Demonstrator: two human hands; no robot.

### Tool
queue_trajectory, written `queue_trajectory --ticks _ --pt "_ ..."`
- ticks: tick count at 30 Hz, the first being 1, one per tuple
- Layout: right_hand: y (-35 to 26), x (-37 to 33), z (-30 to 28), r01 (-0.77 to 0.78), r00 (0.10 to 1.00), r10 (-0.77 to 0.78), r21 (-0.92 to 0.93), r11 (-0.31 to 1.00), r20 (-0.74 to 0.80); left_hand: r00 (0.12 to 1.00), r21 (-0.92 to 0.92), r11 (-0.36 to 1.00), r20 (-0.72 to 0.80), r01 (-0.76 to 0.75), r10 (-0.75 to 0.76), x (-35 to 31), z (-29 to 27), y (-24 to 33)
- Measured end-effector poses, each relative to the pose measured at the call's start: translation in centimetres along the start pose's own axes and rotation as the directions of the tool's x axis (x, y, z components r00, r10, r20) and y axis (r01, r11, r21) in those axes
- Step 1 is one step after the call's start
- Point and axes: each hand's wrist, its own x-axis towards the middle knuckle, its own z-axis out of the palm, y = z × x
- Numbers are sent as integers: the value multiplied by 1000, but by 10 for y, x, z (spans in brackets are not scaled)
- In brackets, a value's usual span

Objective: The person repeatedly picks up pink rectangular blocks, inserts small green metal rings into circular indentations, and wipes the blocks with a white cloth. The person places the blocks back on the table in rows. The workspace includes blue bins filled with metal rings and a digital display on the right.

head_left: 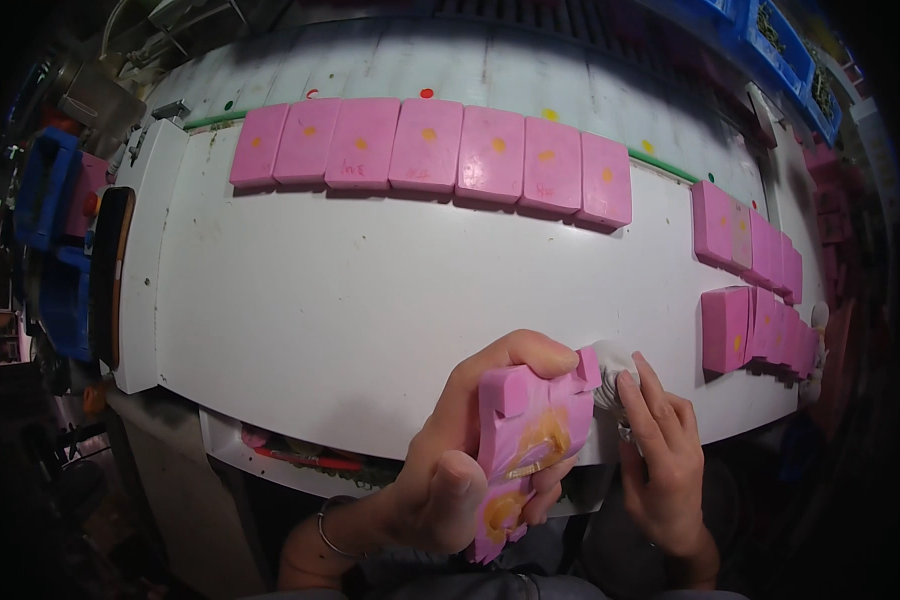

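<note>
My left hand (450,450) is wrapped around a pink mould half (500,440), held tilted above the table's near edge. Its exposed face has hollows stained yellow-brown, a thin pale strip in the middle, and raised blocks at the upper corners. Just right of it, my right hand (665,460) has its fingers against a white ridged piece (615,378), which looks like a bunched cloth; its exact kind is unclear. The thumb side of this hand is partly hidden. Across the table's far side stands a row of several closed pink moulds (425,150), each with a yellow dot.
More pink moulds stand in two rows at the right, one row (715,225) behind the other (725,330). They rest on a white table (300,290). A pale ribbed surface (370,65) lies beyond a green strip. Blue crates (780,45) sit at the far right.
</note>
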Motion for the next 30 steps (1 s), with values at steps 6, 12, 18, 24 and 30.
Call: queue_trajectory --ticks 6,12,18,24,30 --pt "-2 -1 3 -1 1000 0 -36 999 -28 1000 -2 1000 18 -4 4 -2 1 2" --pt "-2 -1 6 13 999 -14 -13 1000 -41 997 64 995 2 -72 72 -1 -3 -6" --pt "-23 5 -9 180 965 -162 72 981 -208 966 187 964 -141 -189 217 8 -10 -17" --pt "-43 23 3 307 917 -345 -199 931 -199 851 595 751 -205 -284 484 19 -4 -23" --pt "-31 18 3 248 909 -270 -107 963 -317 885 403 876 -261 -264 386 13 -6 -24"
